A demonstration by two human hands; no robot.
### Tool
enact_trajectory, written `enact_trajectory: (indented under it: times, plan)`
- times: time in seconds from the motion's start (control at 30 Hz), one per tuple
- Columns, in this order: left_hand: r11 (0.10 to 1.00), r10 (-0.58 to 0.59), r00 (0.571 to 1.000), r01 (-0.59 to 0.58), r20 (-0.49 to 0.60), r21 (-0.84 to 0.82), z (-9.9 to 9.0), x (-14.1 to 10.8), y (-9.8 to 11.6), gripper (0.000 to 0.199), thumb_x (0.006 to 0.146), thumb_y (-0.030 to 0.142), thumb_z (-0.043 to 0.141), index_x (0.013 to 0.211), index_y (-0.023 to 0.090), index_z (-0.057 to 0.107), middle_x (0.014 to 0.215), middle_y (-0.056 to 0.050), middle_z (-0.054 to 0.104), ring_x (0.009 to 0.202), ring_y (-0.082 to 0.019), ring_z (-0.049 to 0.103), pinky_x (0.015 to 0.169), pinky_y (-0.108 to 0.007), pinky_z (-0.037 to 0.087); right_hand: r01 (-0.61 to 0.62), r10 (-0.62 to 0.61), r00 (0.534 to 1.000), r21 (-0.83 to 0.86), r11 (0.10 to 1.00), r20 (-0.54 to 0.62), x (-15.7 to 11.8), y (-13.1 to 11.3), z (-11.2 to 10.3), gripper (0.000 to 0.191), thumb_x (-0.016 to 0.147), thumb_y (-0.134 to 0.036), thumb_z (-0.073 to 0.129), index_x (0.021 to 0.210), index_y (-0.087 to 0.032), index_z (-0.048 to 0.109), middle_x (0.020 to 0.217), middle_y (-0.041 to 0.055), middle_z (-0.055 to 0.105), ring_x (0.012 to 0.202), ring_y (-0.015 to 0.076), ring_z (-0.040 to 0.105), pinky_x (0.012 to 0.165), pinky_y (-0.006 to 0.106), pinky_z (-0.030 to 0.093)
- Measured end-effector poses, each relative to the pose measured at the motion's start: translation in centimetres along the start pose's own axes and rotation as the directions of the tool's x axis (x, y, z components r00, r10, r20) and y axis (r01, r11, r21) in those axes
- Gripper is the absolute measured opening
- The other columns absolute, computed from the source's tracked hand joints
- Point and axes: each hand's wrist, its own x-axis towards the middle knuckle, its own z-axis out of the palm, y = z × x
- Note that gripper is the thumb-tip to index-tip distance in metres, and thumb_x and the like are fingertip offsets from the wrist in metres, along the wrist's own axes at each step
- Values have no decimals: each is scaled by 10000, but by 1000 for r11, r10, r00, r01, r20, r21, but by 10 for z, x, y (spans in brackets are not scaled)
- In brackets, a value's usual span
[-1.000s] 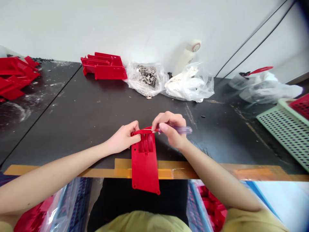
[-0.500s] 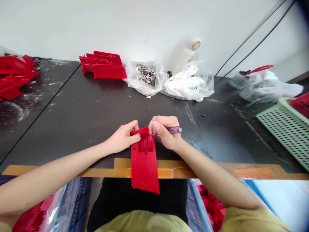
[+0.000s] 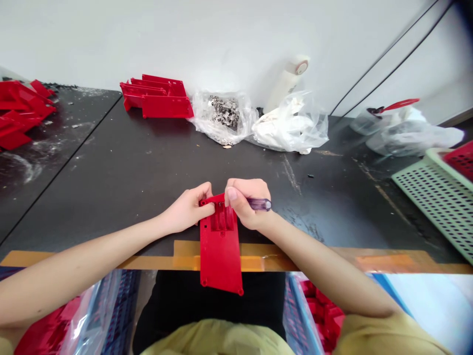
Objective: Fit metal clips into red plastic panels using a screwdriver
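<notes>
A flat red plastic part (image 3: pixel 220 261) lies across the table's front edge, its lower end jutting out over my lap. A recessed compartment with curved ribs is near its upper end. My left hand (image 3: pixel 192 209) pinches the part's upper left corner, thumb over the recess. In my right hand (image 3: pixel 248 202) is a tool with a translucent purple handle (image 3: pixel 260 204), gripped in the fist over the part's upper right side. The tool's working end is hidden behind my fingers, so its kind does not show.
Several red parts (image 3: pixel 166 106) stand at the back, with more piled at far left (image 3: pixel 18 113). Beside them are a bag of small metal pieces (image 3: pixel 225 112), a bag of white pieces (image 3: pixel 284 129) and a white bottle (image 3: pixel 286 84). A pale green basket (image 3: pixel 432 197) stands right. Crates flank my lap.
My right hand has shifted slightly left over the red part, and the purple handle has turned and moved left with it. My left hand keeps its hold.
</notes>
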Motion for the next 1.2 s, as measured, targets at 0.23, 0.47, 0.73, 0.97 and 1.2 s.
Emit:
enact_trajectory:
  times: [0.23, 0.47, 0.73, 0.97, 1.2]
  plan:
    - [1000, -1, 1000, 1, 10, -2, -1, 0, 1, 151, 775, 217, 540, 731, 211, 395, 591, 89, 461, 482, -71, 408, 452, -190, 333, -17, 16, 998, -19, 1000, -56, -1, 3, 4, 480, 994, -348, 402, 539, -197, 386, 490, -36, 382, 421, 68, 343, 444, 255, 256]
    - [1000, 1, 1000, -1, 12, 2, -1, -1, 2, 172, 777, 233, 545, 726, 210, 382, 585, 90, 456, 489, -66, 398, 457, -180, 329, -127, 132, 988, 54, 990, -85, 1, 4, 7, 553, 977, -480, 425, 506, -190, 421, 466, -25, 428, 422, 69, 387, 444, 250, 281]
    - [999, -40, 996, 38, 76, 27, -2, -2, 3, 168, 844, 305, 500, 786, 227, 363, 596, 74, 543, 481, -94, 506, 469, -209, 424, -404, 482, 852, 330, 853, -205, 11, 13, -13, 533, 920, -564, 428, 522, -211, 392, 423, -36, 477, 306, 53, 374, 323, 193, 275]
    - [973, -33, 996, 13, 80, 228, -6, -9, 20, 109, 891, 305, 472, 833, 217, 441, 645, 40, 633, 556, -133, 587, 544, -236, 429, -733, 772, 634, 346, 585, 38, 1, 5, -43, 455, 744, -539, 688, 525, -181, 512, 345, -18, 495, 286, 59, 395, 294, 159, 262]
    - [878, 141, 983, -68, -120, 475, 7, -16, 32, 48, 761, 207, 549, 731, 197, 512, 497, 88, 498, 442, -87, 396, 482, -211, 269, -776, 830, 552, 409, 480, 74, -28, 4, -45, 446, 761, -530, 678, 546, -172, 521, 351, -8, 512, 276, 44, 356, 284, 144, 224]
